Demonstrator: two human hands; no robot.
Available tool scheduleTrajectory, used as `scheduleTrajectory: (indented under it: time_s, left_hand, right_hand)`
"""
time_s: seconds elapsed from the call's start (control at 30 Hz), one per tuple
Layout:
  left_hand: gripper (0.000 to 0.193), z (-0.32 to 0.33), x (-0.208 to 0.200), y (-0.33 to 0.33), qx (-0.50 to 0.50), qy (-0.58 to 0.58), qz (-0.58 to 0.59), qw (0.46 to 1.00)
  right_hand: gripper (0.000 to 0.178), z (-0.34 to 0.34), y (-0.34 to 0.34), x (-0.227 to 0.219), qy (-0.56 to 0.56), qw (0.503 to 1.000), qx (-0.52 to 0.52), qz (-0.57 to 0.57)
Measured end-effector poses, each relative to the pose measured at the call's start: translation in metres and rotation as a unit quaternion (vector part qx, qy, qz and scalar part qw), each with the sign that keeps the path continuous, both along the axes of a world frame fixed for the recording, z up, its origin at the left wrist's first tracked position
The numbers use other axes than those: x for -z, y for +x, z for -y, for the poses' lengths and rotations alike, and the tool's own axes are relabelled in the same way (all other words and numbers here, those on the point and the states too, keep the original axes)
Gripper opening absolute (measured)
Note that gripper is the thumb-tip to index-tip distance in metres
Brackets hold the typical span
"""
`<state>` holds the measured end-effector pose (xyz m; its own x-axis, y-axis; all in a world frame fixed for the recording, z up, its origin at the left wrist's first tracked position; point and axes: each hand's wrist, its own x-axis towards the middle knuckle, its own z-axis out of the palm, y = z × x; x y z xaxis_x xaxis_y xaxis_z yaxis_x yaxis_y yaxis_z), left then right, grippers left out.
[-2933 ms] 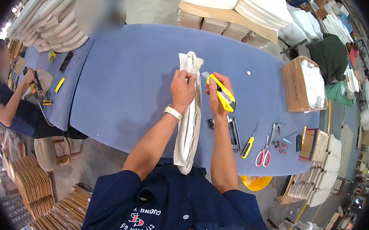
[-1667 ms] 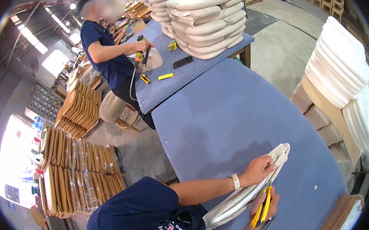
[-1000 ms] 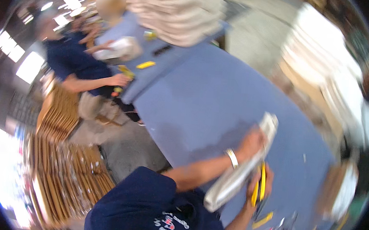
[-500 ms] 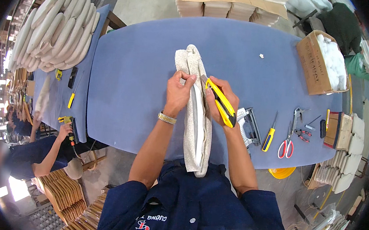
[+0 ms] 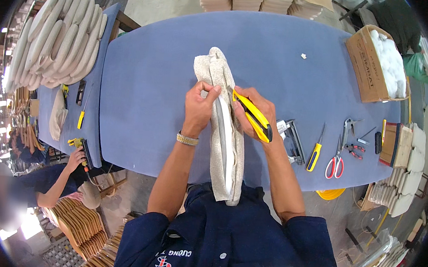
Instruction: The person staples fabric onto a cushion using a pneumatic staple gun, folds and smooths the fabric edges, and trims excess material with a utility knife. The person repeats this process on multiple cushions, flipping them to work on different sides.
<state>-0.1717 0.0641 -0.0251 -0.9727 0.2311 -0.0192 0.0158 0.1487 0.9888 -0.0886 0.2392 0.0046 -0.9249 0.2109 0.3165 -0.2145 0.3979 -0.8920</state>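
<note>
A long, narrow padded piece covered in beige fabric (image 5: 224,64) runs from my waist out over the blue table. Its cover lies split along the length, showing white filling and a grey strip (image 5: 223,119) inside. My left hand (image 5: 199,107) pinches the cover's edge at the upper part of the slit, thumb against fingers. On the other side, my right hand (image 5: 258,104) grips a yellow and black utility knife (image 5: 255,116). The blade end points at the fabric beside my left thumb; whether it touches is hard to see.
On the blue table (image 5: 153,79), a staple gun (image 5: 293,141), screwdriver (image 5: 314,155), scissors (image 5: 336,164) and pliers (image 5: 355,150) lie right. A cardboard box (image 5: 367,70) of white stuffing stands far right. Leftward, a co-worker's hand (image 5: 77,158) holds a yellow-black tool near stacked cushions (image 5: 64,38).
The view has shifted slightly; my hands keep nearly the same hold on the cover and knife. At left, the co-worker's other hand has left a fabric piece, which now lies on the side table.
</note>
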Motion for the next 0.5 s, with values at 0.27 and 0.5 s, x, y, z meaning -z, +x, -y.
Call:
scheduleTrajectory:
  time_s: [0.27, 0.5]
  left_hand:
    - [0.014, 0.005, -0.002, -0.001, -0.013, 0.19, 0.178, 0.966]
    - [0.016, 0.01, -0.013, 0.01, 0.008, 0.31, 0.233, 0.922]
  right_hand:
    - [0.027, 0.006, 0.018, -0.005, 0.002, 1.0, 0.004, 0.009]
    - [0.028, 0.016, 0.028, -0.006, 0.016, 0.999, 0.047, 0.001]
